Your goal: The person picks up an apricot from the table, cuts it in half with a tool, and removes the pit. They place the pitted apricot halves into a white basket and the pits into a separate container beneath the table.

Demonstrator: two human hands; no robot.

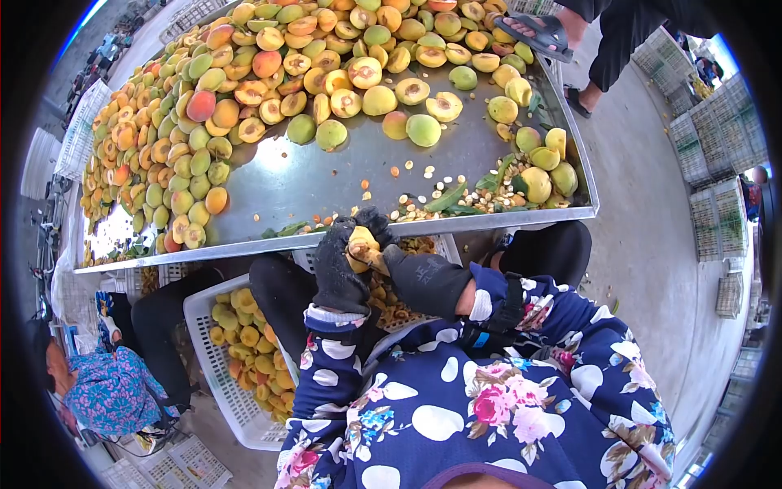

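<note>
Between my two hands, just in front of the table's front edge, is a yellow peach piece (361, 246). My left hand (340, 269), in a dark glove, is closed around it with the fingers curled over its far side. My right hand (423, 279), also dark-gloved, is closed, its fingertips meeting the near right side of the peach; I cannot tell what else it grips. Behind the hands is the metal table (301, 183), heaped with whole and halved peaches (244, 90). Pits (423, 205) and green leaves lie along its front edge.
A white crate (244, 432) of peach halves stands left of my legs; another crate (448, 248) sits below my hands. A person (118, 387) sits at the left, and a sandalled foot (538, 33) rests at the table's far right corner. Stacked crates (721, 126) line the right side.
</note>
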